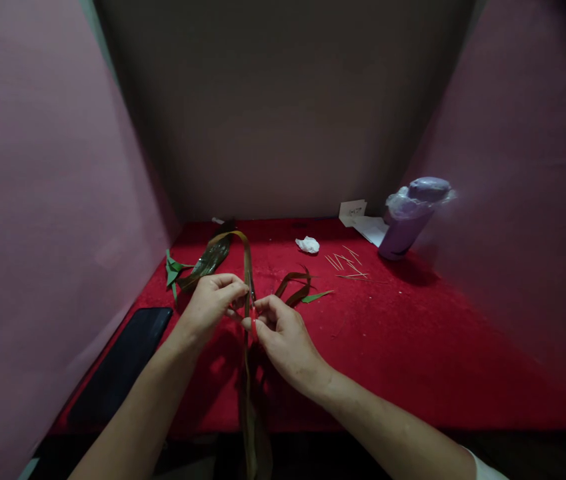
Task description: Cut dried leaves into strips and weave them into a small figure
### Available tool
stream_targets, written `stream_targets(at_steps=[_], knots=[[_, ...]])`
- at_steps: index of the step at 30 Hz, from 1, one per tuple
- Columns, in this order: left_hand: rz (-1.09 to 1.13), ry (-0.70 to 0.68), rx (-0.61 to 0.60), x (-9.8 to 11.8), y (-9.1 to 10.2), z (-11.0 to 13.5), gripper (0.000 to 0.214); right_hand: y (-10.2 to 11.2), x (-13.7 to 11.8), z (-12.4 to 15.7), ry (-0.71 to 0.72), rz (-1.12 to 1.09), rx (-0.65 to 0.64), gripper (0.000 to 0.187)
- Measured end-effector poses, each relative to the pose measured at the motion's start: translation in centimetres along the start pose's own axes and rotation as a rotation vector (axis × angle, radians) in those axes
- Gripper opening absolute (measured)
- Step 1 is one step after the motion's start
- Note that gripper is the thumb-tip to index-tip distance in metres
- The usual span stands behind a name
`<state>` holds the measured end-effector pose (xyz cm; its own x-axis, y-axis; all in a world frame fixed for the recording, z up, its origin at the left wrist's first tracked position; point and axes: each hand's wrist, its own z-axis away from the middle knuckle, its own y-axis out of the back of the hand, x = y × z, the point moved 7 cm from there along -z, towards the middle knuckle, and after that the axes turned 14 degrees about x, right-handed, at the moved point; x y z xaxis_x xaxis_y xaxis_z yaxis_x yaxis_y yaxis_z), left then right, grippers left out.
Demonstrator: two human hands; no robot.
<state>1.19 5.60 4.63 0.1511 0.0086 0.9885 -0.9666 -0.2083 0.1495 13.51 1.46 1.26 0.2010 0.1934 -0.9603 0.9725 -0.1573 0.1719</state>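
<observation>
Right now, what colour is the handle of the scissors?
The handle is red; the head view shows it best.

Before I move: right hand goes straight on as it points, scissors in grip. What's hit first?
Likely the long leaf strip, close ahead of the right hand and the red-handled scissors it holds; the left hand comes just beyond. Exact depth is unclear from this one view.

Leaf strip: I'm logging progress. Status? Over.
Left grip pinching leaf strip. Right grip holding red-handled scissors beside it. Curled brown leaf beyond right grip, not blocking.
</observation>
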Motion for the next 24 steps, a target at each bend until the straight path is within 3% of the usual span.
stream_targets(at_steps=[6, 14, 20, 24], knots=[[-0.005, -0.001, -0.029, -0.4, -0.5, 0.1, 0.014, 0.1, -0.2, -0.2, 0.002, -0.012, 0.004, 0.019], [-0.034, -0.018, -0.131, 0.1, -0.8, 0.4, 0.017, 0.3, 0.3, -0.3, 0.001, -0.042, 0.008, 0.011], [0.006, -0.067, 0.005, 0.9, 0.0, -0.9, 0.013, 0.3, 0.1, 0.0, 0.025, -0.011, -0.018, 0.016], [0.051, -0.037, 0.024, 0.7, -0.1, -1.3, 0.009, 0.1, -0.2, 0.2, 0.035, -0.007, -0.042, 0.017]])
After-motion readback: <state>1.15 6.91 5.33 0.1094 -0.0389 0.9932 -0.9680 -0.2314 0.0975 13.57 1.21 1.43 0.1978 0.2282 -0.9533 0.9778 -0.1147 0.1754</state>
